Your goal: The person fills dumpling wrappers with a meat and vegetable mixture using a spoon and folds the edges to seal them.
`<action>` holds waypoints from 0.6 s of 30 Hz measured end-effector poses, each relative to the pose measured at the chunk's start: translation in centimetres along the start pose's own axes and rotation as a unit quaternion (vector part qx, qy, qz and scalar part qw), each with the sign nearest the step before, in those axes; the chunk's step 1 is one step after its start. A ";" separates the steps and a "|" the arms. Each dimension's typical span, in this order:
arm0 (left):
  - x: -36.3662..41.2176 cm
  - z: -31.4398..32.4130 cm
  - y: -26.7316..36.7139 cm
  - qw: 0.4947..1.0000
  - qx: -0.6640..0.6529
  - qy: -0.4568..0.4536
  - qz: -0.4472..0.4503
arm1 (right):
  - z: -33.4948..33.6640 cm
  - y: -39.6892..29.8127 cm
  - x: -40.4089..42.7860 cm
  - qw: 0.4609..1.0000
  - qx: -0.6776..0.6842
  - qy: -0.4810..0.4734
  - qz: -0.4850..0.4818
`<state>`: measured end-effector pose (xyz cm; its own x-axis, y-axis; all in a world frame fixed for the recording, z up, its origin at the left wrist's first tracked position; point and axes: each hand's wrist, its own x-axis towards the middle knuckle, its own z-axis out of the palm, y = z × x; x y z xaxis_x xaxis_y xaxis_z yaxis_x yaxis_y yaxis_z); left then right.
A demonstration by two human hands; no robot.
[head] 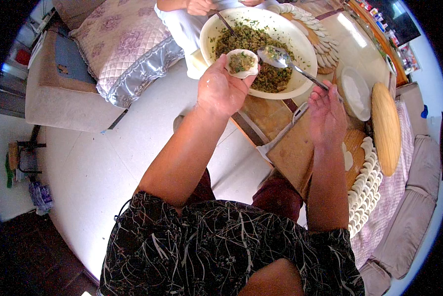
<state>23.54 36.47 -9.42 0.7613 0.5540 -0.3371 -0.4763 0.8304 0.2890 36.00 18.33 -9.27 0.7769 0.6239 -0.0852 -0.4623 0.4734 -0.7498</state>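
My left hand (221,90) cups a round dumpling wrapper (242,63) with a mound of green-flecked filling on it. In my right hand (326,111) is a metal spoon (299,70) by its handle. The spoon's bowl, smeared with some filling, hovers just right of the wrapper. Both hands are over the near side of a large white basin (306,70). Inside the basin is a heap of chopped filling (271,74), with bits stuck to the wall. A second utensil (225,22) leans in it at the far left.
Another person's hand (201,6) is beyond the basin. Rows of shaped dumplings (365,192) lie on a board at right, and more dumplings (323,40) ring a round tray behind. A bowl of white powder (354,94) and an oval woven tray (386,129) are right of my hand.
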 end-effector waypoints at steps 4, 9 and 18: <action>-0.3 0.0 0.2 1.000 0.010 0.011 0.008 | 1.2 0.7 0.3 0.980 -0.183 0.069 -0.028; -1.3 0.3 -0.5 0.999 0.042 0.007 -0.010 | 1.3 2.5 0.8 0.781 -0.610 -0.064 -0.118; -6.8 1.0 -3.1 0.994 0.059 -0.036 -0.083 | 4.7 -0.3 -5.2 0.607 -0.678 -0.203 -0.362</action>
<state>20.29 30.08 -7.09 0.8562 0.4012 -0.3254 -0.2899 0.8946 0.3400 30.05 17.87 -5.50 0.2706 0.7893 0.5511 0.9277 -0.0609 -0.3683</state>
